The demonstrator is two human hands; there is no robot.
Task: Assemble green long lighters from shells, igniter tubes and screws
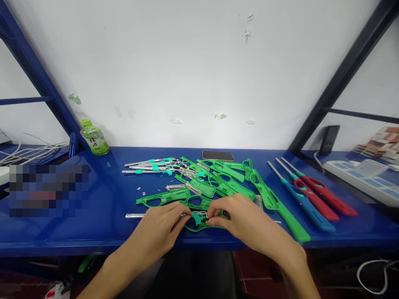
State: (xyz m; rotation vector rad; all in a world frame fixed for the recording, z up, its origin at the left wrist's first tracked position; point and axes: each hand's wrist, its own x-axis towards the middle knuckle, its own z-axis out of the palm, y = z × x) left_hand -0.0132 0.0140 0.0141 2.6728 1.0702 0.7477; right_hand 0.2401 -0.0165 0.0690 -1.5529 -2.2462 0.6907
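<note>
“At the near edge of the glossy blue table point(109, 207), how does the small teal plastic piece point(196, 218) lie against the fingers?”

“Right between the two grips; the bare left hand point(163, 220) comes in at its nine o'clock, the bare right hand point(241, 216) at its three.”

“Are both clamped?”

“The right thumb and forefinger are pinched on a small black part point(205, 220) just beside the teal piece, at its three o'clock; the left thumb and forefinger are drawn close together at its nine, but what they are clamped on, if anything, I cannot tell; a silvery metal tube point(134, 216) juts out beyond that hand, also toward nine.”

“And below the grips?”

“An open green plastic half-shell point(195, 229), its curved loop showing at six o'clock; more green plastic shells point(233, 189) lie heaped from twelve round to three.”

“Farther out?”

“Slim metal rods with teal fittings point(152, 168) toward eleven; a flat dark phone point(218, 155) near one; a long-necked blue lighter point(307, 207) and two red lighters point(332, 196) at three; a green-capped clear plastic bottle point(96, 142) at ten.”
</note>
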